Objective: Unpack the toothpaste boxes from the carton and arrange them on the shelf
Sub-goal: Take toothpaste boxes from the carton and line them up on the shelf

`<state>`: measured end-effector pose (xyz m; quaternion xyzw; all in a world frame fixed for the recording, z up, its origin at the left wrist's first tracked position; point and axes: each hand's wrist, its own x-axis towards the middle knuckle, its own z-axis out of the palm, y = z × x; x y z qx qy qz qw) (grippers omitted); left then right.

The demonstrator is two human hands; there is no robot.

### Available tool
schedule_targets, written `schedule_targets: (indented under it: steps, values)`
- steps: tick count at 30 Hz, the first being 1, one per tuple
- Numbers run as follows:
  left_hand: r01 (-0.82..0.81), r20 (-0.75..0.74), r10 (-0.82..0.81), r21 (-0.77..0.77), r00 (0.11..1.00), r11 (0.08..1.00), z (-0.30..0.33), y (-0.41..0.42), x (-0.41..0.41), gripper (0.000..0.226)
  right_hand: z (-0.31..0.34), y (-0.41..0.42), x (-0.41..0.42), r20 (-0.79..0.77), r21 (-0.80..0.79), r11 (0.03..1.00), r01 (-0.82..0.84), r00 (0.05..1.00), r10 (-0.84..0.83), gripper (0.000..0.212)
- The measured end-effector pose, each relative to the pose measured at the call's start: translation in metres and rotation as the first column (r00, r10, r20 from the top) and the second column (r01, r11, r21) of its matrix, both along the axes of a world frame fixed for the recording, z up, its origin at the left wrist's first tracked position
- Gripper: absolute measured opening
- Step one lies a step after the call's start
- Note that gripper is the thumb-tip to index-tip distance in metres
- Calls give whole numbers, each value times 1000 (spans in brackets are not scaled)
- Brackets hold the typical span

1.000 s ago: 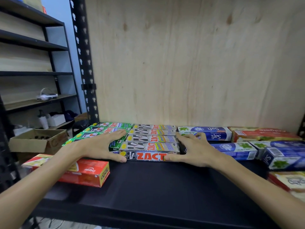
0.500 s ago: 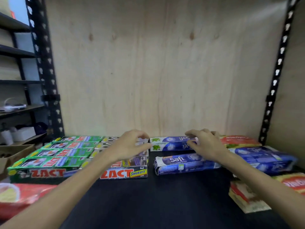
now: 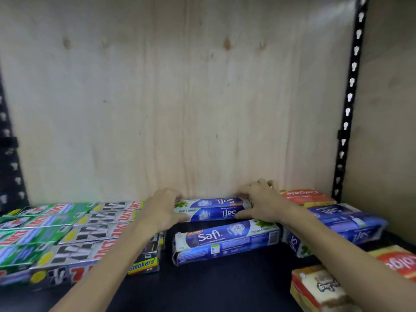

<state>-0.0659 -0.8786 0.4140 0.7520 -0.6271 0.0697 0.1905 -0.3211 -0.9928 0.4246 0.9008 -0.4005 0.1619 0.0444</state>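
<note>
both hands on the rear safi pack (image 3: 211, 209) at the back of the shelf (image 3: 225, 289), up against the plywood back panel (image 3: 180, 97). left hand (image 3: 163, 209) cups its left end, fingers curled round the end w/ thumb on the front edge. right hand (image 3: 262, 202) clamps its right end, fingertips over the far side, thumb low on the near face. so both are closed on the same pack, prob. squaring it up or about to slide it into line.

just nearer to me than my fingers lies a 2nd safi pack (image 3: 225, 242), label facing me: "safi", smaller print too blurry. the rear one reads "safi" upside down plus "double mint". past my right wrist: more blue safi packs (image 3: 344, 221) and a red colgate box (image 3: 308, 197) behind them, text inverted; another colgate pack (image 3: 398, 264) under my right forearm. left of my left hand: rows of zact boxes (image 3: 94, 230), green and grey, laid flat side by side, one front end reads "smokers". brands look grouped in blocks, i'd guess for tidy facing. carton isn't in view.
</note>
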Motion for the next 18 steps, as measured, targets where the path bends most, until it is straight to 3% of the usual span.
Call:
schedule_targets:
  steps: [9,14,18]
  values:
    - [2,-2,-2,57,1000,998,-2,-2,-1,43,-3,4,-5,45,52,998,24,999,-27,54]
    - [-9,-59,12,41,998,999,1,4,-5,44,6,11,-11,222,149,988,-45,975,11,41]
    - [44,-62,-44,3,997,999,4,8,-8,41,22,23,-22,380,248,964,-97,925,-4,58]
